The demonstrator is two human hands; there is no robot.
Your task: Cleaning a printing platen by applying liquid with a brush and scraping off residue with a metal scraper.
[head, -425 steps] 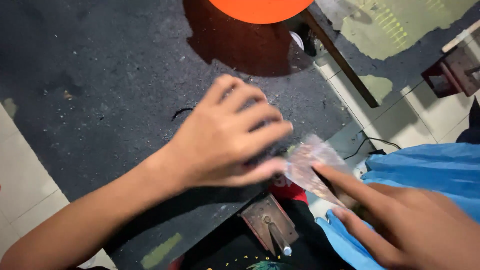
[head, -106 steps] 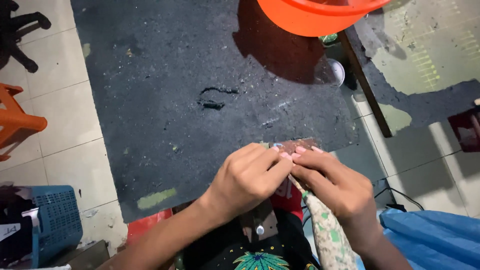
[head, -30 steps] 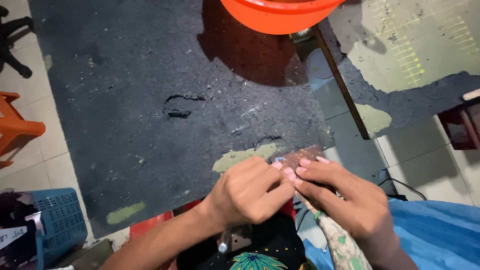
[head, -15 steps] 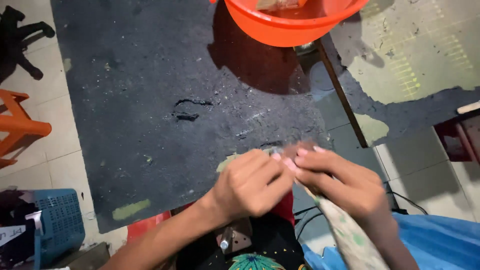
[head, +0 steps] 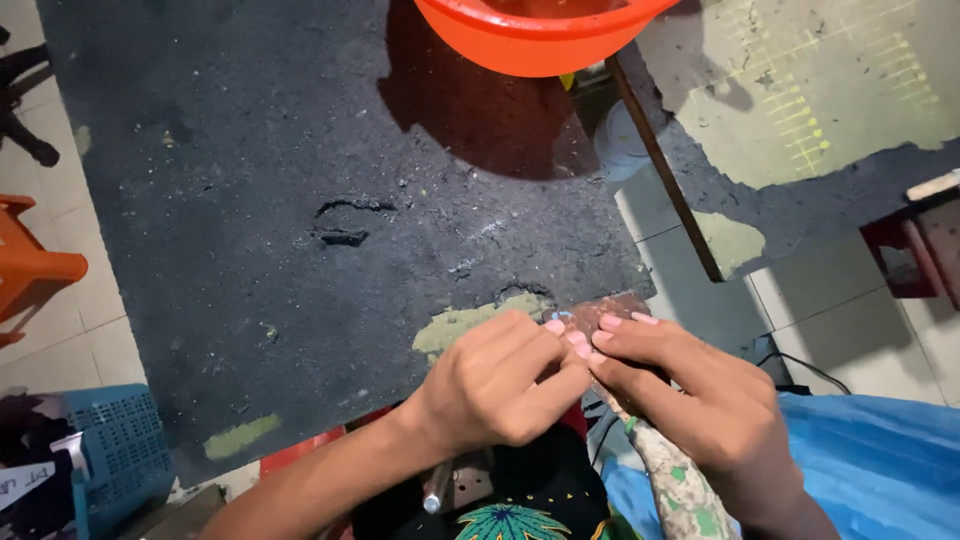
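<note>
Two hands were in view, the left hand (head: 495,385) and the right hand (head: 690,395), at lower centre. One small brown piece (head: 605,310) sat at their fingertips. One orange basin (head: 530,30) stood at the top. One dark worn table (head: 250,200) filled the middle, a second table (head: 800,100) upper right. One orange stool (head: 30,265) and one blue crate (head: 120,445) were at the left.
</note>
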